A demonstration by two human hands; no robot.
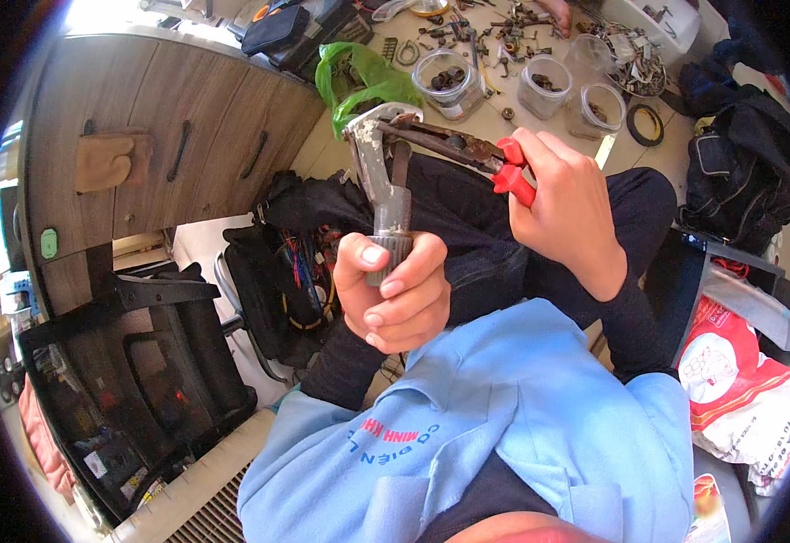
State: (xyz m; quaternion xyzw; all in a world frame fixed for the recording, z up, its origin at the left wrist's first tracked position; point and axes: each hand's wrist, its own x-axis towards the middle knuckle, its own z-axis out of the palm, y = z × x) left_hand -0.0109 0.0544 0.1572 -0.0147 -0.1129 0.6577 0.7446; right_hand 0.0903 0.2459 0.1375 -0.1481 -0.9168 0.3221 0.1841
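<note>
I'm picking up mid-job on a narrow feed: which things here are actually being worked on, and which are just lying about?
In hand:
- grey metal fitting, held by the left hand
- red-handled pliers, held by the right hand, tips at the fitting's top

Lying about:
- clear jars of small parts
- green plastic bag
- black rubber ring
- open tool bag with wires
- red and white sack

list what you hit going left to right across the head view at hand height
wooden cabinet with dark handles → open black tool bag with coloured wires → left hand gripping grey metal Y-shaped fitting → right hand on red-handled rusty pliers → black fabric bag
</note>
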